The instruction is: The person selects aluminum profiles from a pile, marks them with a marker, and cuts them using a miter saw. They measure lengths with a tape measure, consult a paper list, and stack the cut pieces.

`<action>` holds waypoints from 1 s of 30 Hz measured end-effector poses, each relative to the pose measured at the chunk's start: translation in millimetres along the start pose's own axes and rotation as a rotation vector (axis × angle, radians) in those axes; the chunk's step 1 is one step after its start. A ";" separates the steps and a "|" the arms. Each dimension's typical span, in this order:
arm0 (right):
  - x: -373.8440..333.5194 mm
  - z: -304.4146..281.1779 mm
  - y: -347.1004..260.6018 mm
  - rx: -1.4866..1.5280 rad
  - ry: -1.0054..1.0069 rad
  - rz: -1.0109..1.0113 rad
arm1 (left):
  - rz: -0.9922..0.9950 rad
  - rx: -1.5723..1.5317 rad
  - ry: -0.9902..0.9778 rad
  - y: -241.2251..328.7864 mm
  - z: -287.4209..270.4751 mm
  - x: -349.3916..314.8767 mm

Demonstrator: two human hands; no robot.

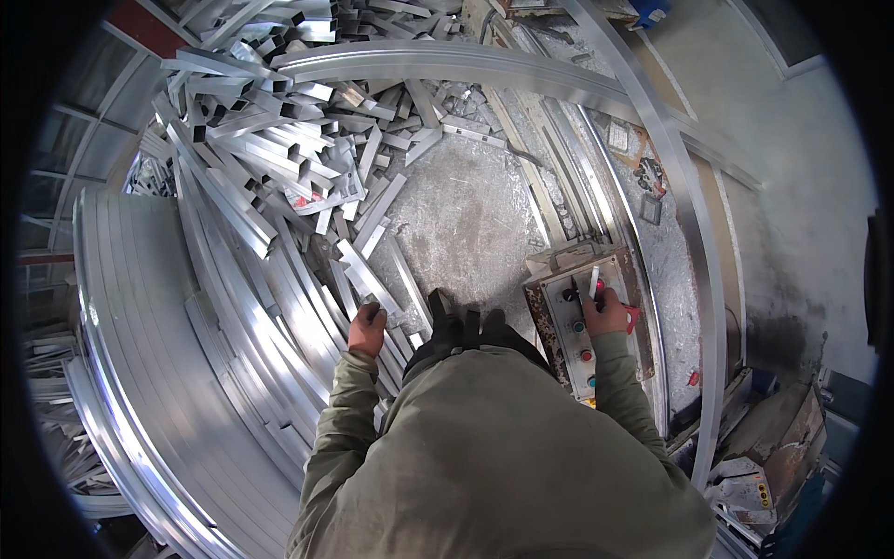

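Over the control box (575,349) at the right, my right hand (607,315) is closed on a slim white stick-like thing (594,282), whose kind I cannot make out. A red piece (633,320) shows at the outer side of this hand; whether it belongs to the held thing is unclear. Next to the fingers is a red button (601,286), and green and red buttons run down the panel. To the left, my left hand (367,332) is curled into a loose fist beside the cut metal pieces. Its palm side is hidden, so any contents do not show.
A heap of silvery rectangular tube offcuts (279,149) lies ahead left. Long metal profiles (158,326) are stacked at the left. One long bar (456,61) crosses the far side, and another (694,214) curves past the right. Scuffed grey floor (461,205) lies before my feet.
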State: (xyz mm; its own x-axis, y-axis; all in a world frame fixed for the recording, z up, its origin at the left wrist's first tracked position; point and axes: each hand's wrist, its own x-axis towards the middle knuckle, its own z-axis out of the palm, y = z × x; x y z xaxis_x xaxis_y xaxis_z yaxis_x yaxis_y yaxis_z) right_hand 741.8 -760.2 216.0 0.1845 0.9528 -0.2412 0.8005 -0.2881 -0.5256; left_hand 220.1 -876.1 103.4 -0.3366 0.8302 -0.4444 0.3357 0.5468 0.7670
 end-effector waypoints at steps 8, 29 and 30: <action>46.2 8.9 -228.2 1.168 -0.391 -0.129 | 0.357 -0.321 -0.810 293.3 3.0 53.8; 437.2 -133.0 -312.4 1.440 0.352 -0.276 | 0.490 0.137 -0.635 535.3 -6.6 366.2; 446.5 -146.1 -314.4 1.380 0.447 -0.254 | 0.612 0.170 -0.577 541.7 3.1 391.7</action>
State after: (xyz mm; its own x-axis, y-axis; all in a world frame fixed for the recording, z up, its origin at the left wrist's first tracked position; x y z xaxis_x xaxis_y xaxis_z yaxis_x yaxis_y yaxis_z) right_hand 655.8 -230.2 392.6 0.4877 0.8666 0.1057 -0.2809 0.2704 -0.9208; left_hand 272.9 -254.4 343.4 0.4313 0.8848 -0.1763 0.4553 -0.0447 0.8892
